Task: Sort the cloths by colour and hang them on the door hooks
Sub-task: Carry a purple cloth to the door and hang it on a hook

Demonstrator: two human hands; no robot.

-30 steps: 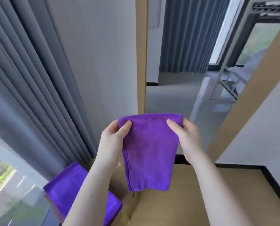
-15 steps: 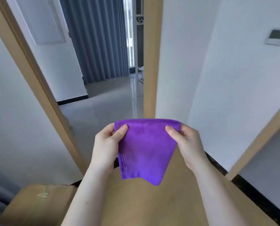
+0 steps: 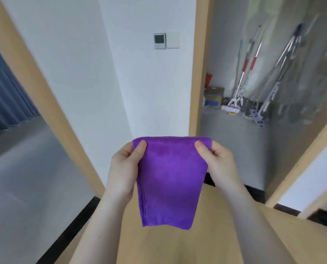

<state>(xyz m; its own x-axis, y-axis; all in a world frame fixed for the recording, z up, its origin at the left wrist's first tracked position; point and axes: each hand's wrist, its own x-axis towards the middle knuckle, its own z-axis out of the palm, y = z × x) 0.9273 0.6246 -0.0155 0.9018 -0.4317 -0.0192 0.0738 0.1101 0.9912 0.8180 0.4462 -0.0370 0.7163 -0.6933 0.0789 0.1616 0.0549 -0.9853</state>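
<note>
Left grip point(image 3: 123, 168) and right grip point(image 3: 219, 164) are pinched on top corners of the cloth point(image 3: 170, 180), judged light, soft and limp, best held there.

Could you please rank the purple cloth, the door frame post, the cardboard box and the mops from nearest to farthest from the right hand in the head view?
1. purple cloth: pinched at its top corner by the right hand.
2. door frame post: upright, just beyond the hand.
3. cardboard box and mops: deep in the closet, too close to call.
</note>
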